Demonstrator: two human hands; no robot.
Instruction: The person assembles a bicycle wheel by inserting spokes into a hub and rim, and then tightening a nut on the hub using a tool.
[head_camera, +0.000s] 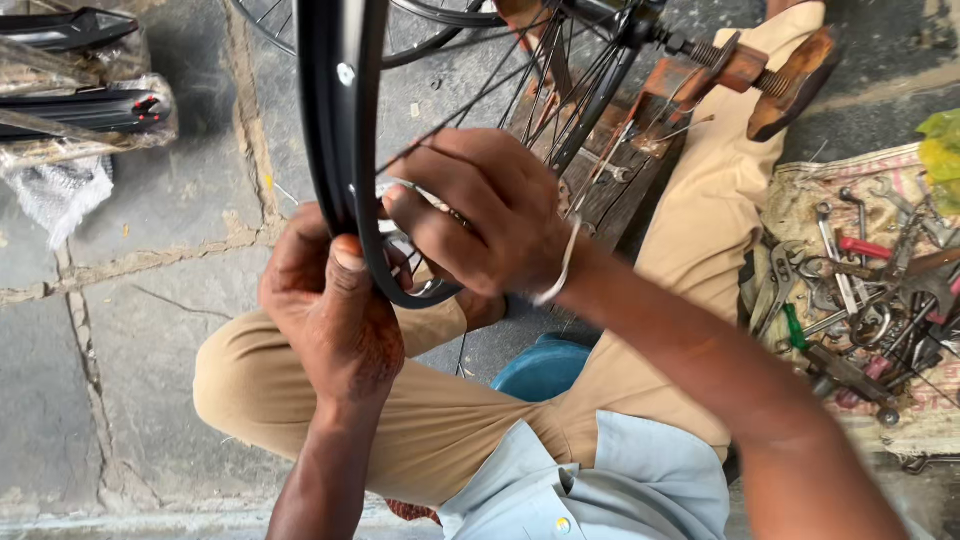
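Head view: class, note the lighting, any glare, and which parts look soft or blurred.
Head view: soft, even daylight with faint shadows; a glossy sheen runs along the black rim; the left hand and right hand are fairly sharp; the forearm at the bottom edge looks soft; the tools on the cloth stay readable.

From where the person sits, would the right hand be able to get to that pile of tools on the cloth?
Probably yes. The right hand is busy at the wheel rim, but the tools lie uncovered on that same side, beside the knee, with nothing between.
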